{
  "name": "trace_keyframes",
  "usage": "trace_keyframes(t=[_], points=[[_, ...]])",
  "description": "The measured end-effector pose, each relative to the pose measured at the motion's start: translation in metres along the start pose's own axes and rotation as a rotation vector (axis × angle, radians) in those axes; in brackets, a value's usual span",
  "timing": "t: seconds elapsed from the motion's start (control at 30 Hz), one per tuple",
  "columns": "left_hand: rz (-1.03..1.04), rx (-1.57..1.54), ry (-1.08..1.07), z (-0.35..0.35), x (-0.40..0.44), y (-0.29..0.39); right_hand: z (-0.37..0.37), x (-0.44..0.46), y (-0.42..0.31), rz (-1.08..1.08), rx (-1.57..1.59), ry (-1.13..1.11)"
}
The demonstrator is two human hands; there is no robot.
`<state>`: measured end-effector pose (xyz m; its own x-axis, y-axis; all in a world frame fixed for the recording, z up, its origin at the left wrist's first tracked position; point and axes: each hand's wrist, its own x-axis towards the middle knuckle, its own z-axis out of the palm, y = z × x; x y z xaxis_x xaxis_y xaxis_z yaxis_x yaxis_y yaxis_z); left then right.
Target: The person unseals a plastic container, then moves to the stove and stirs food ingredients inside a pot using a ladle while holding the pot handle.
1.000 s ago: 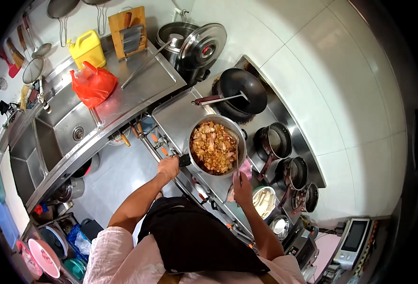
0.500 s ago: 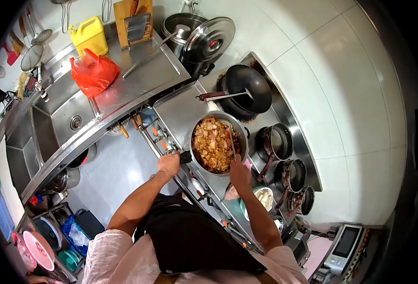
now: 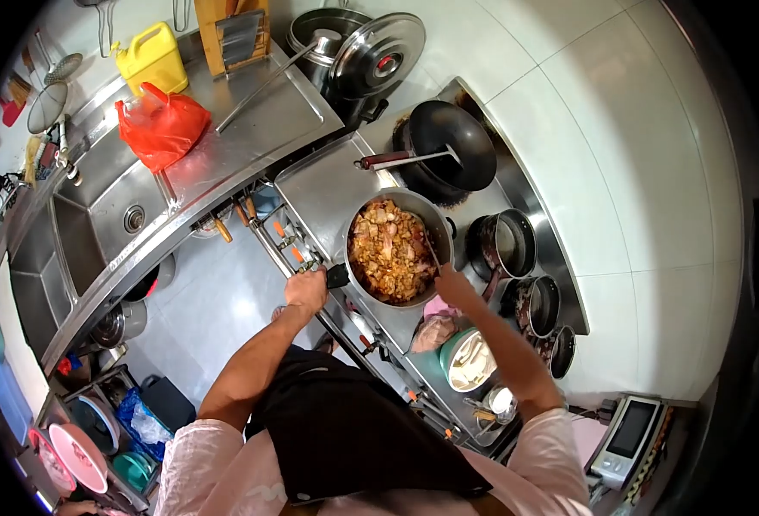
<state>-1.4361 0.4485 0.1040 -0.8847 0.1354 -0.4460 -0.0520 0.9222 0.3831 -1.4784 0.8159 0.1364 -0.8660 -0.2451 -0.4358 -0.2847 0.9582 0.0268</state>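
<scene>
A large round metal pan (image 3: 438, 222) sits on the steel stove top, filled with chunky brown food (image 3: 388, 258) that looks like pieces of meat. My left hand (image 3: 308, 291) is wrapped round the pan's black handle (image 3: 337, 276). At the pan's right side, my right hand (image 3: 457, 290) grips a thin metal cooking utensil (image 3: 432, 250) whose far end is buried in the food, so its kind is hidden. Close below this hand are a pink plastic bag (image 3: 435, 331) and a green-rimmed bowl of pale pieces (image 3: 471, 361).
Behind the pan stands a black wok (image 3: 461, 142) with a spatula (image 3: 409, 159) across it. Several small saucepans (image 3: 514, 243) line the right. To the left are a steel sink (image 3: 104, 215), a red bag (image 3: 162, 127), a yellow jug (image 3: 152, 58) and a knife block (image 3: 240, 43).
My right hand has moved right and slightly up with the utensil, which now leans more to the left. My right forearm has swung outward, uncovering the bowl. My left hand stays on the handle.
</scene>
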Motion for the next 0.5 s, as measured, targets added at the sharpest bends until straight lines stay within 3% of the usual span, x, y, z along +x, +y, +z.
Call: trace_keyframes(t=[0.07, 0.13, 0.17, 0.3, 0.4, 0.5], points=[[-0.009, -0.002, -0.002, -0.001, 0.004, 0.0, 0.041, 0.022, 0.055, -0.221, -0.027, -0.067], [-0.013, -0.004, -0.003, 0.004, 0.004, -0.001, 0.018, 0.035, 0.063, -0.455, -0.133, -0.224], [-0.011, -0.001, 0.005, 0.005, 0.006, -0.002, -0.075, 0.012, 0.002, 0.177, 0.429, -0.483], [-0.026, -0.015, -0.013, 0.0, 0.002, -0.001, -0.099, 0.016, 0.0, 0.171, 0.411, -0.677], [-0.031, -0.013, -0.013, 0.003, 0.009, -0.003, -0.115, -0.004, -0.001, 0.269, 0.435, -0.68], [-0.022, 0.012, -0.01, 0.01, 0.01, -0.004, -0.135, -0.045, -0.036, 0.308, 0.449, -0.464]])
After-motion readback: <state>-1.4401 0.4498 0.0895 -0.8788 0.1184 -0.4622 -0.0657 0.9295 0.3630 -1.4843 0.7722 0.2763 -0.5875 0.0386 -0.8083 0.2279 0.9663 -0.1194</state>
